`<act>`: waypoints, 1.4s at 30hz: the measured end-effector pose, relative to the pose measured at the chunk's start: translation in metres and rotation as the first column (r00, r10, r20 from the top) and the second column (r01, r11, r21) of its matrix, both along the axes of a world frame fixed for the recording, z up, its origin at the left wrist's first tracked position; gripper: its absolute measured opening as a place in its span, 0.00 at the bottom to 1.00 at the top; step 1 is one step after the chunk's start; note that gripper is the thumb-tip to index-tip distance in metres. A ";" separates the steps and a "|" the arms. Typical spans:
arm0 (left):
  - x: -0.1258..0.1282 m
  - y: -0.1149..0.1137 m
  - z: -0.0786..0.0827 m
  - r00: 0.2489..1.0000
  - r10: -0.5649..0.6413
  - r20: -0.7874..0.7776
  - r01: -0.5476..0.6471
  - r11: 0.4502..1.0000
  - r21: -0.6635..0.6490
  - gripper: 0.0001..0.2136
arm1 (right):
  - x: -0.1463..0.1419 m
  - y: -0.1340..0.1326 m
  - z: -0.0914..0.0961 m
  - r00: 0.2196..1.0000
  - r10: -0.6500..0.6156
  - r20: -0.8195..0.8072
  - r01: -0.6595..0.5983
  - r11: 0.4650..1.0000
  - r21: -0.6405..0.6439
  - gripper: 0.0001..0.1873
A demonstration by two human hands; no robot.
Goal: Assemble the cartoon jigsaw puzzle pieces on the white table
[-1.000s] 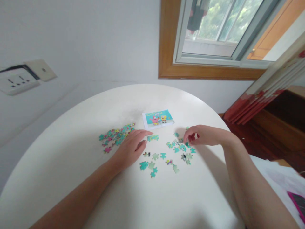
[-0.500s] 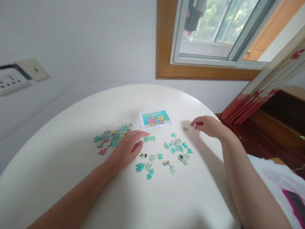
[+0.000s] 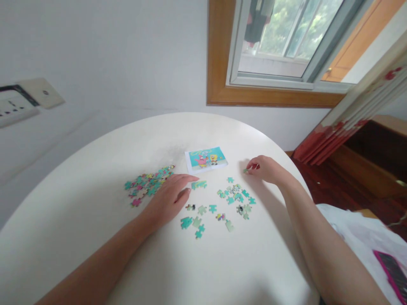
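Note:
My left hand rests palm down on the table, its fingers stretched out. Its index fingertip reaches the upper left corner of a few joined jigsaw pieces. A heap of loose jigsaw pieces lies to the left of that hand and partly behind it. At the right, my right hand has thumb and fingers closed on the edge of a small green puzzle piece at the tabletop. Between and below the hands lie scattered teal, pale green and patterned pieces.
A picture card with two cartoon figures lies beyond the joined pieces. The round white table meets the wall under a wood-framed window. To the lower right, a phone with a pink edge rests on white plastic.
My right hand has moved slightly left and down onto the green puzzle piece, and its fingers have closed on it. My left hand has stayed in place.

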State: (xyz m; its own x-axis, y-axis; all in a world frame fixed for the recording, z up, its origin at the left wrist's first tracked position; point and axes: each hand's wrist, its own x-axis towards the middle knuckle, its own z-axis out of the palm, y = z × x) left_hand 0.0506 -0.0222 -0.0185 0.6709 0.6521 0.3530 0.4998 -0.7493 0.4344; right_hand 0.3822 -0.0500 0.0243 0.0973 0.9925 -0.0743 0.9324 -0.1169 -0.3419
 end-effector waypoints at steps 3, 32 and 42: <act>0.000 -0.001 0.000 1.000 0.001 0.004 -0.001 1.000 -0.006 0.15 | -0.002 0.002 -0.003 1.000 0.013 -0.012 -0.013 1.000 0.010 0.07; 0.002 -0.002 -0.001 0.997 -0.066 -0.031 0.068 0.996 0.059 0.18 | -0.108 0.004 -0.028 0.900 0.184 -0.395 -0.114 0.974 0.194 0.08; 0.002 -0.003 0.001 0.997 -0.068 -0.041 0.069 0.997 0.031 0.19 | -0.110 0.005 -0.028 0.953 0.192 -0.236 -0.145 0.968 0.203 0.08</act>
State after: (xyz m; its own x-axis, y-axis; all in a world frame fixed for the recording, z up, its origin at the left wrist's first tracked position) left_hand 0.0525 -0.0247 -0.0179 0.7275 0.5929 0.3453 0.4635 -0.7957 0.3899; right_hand 0.2720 -0.0446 -0.0033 -0.0709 0.9916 0.1080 0.8137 0.1201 -0.5687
